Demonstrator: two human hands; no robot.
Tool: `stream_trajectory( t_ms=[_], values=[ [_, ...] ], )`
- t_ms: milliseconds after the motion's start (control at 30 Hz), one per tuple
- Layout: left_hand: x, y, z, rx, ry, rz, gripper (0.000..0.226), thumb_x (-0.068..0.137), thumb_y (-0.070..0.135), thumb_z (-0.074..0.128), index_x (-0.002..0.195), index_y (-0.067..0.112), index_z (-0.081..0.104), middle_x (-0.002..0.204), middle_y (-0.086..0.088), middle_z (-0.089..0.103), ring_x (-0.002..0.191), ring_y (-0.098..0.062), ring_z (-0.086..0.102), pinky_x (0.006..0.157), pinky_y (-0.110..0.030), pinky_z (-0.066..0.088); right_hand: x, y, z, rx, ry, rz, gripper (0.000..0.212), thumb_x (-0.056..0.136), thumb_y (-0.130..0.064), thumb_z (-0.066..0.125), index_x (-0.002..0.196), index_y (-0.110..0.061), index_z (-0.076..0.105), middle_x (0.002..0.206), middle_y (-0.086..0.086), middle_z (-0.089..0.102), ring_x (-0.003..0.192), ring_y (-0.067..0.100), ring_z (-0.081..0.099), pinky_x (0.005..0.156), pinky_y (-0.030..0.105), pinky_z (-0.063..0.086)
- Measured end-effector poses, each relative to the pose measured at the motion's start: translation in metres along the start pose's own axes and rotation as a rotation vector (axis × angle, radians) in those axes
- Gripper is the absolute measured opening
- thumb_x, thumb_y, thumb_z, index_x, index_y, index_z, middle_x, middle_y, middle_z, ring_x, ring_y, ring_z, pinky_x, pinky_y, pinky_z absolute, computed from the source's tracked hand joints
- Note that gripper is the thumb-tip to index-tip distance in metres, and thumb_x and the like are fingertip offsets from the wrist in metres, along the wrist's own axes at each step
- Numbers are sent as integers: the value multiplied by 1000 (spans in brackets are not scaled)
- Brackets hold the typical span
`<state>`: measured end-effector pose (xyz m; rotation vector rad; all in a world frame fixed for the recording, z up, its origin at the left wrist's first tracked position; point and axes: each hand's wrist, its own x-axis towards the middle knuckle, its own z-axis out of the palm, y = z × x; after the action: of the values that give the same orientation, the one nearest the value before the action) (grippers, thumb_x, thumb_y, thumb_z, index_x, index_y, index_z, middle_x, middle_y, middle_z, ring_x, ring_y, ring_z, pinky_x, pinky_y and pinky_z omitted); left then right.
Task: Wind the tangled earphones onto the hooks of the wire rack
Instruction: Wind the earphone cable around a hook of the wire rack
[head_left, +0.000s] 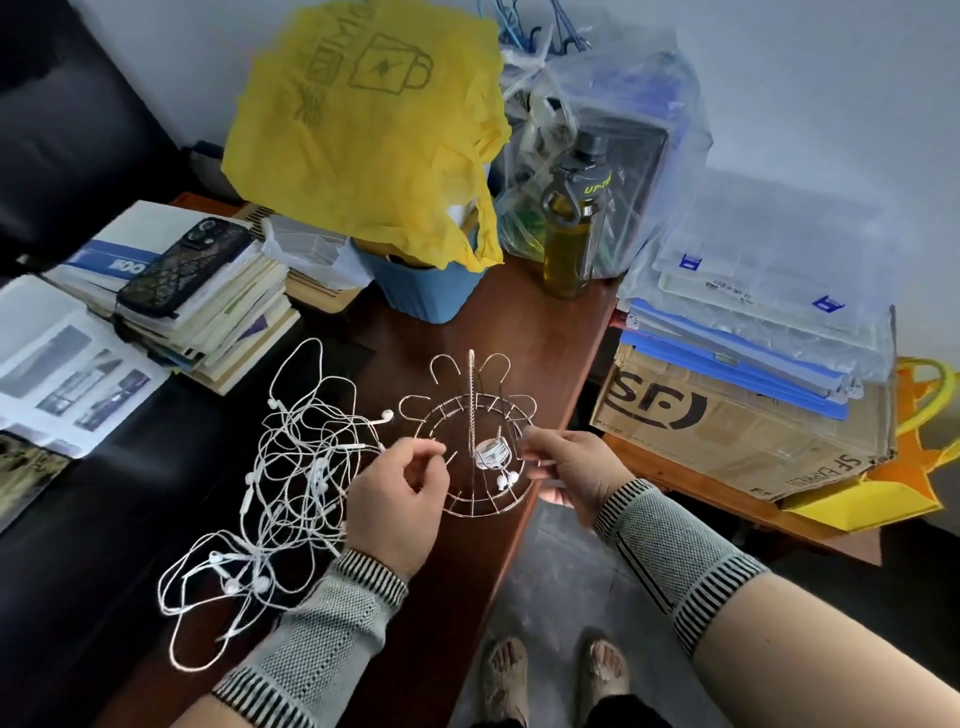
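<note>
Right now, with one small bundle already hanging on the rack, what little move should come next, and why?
Probably draw one strand free of the tangled earphones and lead it to a bare hook. The left hand already pinches a cord at the wire rack, the right hand steadies its rim, and the top hooks look bare.

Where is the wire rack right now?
In the head view, the wire rack stands centre frame on the brown table near its right edge, between the left hand and right hand, with the tangled earphones to its left.
</note>
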<state>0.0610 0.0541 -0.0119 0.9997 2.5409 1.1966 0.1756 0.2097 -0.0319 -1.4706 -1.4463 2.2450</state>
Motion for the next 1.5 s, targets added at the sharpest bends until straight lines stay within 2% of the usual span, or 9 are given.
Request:
stream_trajectory(
  t_ms=[167,333,500,567,800,967,1100,1367,1500],
  values=[
    [-14,22,11,-468,-330,-729,19,92,36,60,100,20,67,97,6,72,90,-10,68,82,-32,54,3,-8,4,-156,-43,-9,30,86,-45,64,89,-15,65,88,-1,64,75,13,57,64,29,46],
    [-4,39,21,-796,-355,-973,31,85,41,69,106,19,65,109,-1,67,101,-15,64,88,-37,49,3,-13,4,-192,-51,8,32,86,-44,65,85,-12,66,84,2,65,75,15,58,64,28,47],
    [1,46,28,-866,-346,-987,9,92,19,63,101,19,65,116,-4,64,104,-15,61,93,-41,46,4,-13,6,-181,-46,27,32,86,-39,67,89,-8,69,77,2,64,69,15,58,62,27,46],
    [1,44,29,-874,-395,-1013,15,97,12,53,104,21,63,116,-4,61,104,-16,60,100,-44,44,5,-13,8,-161,-57,30,31,87,-35,66,95,-5,69,73,1,60,64,14,55,62,25,46],
    [5,36,37,-1052,-351,-1117,12,96,15,57,103,13,66,114,-2,67,107,-16,62,102,-42,43,6,-14,11,-72,-67,62,20,89,-24,66,83,-6,69,66,1,58,63,14,52,68,30,46],
    [7,42,43,-1093,-272,-1171,10,92,16,62,99,15,69,107,2,70,96,-8,62,77,-28,45,4,-13,12,7,-54,69,13,88,-19,67,81,-8,69,62,-1,59,61,11,53,63,27,44],
    [8,44,46,-1077,-220,-1183,10,91,14,63,97,17,70,108,3,71,93,-6,63,71,-26,43,2,-16,12,69,-67,59,11,88,-11,66,83,-2,68,62,3,62,54,10,55,55,22,46],
    [7,47,42,-1034,-168,-1152,7,90,10,63,90,15,68,98,1,71,90,-7,65,73,-25,44,-2,-15,12,118,-55,8,8,88,-4,64,84,2,67,65,8,64,55,13,55,56,22,48],
    [4,46,40,-987,-205,-1082,10,92,11,60,91,14,69,97,1,71,96,-9,65,86,-30,45,-5,-13,11,137,-81,38,14,88,-14,66,80,-3,67,63,4,62,58,13,55,62,26,47]
  ],
)
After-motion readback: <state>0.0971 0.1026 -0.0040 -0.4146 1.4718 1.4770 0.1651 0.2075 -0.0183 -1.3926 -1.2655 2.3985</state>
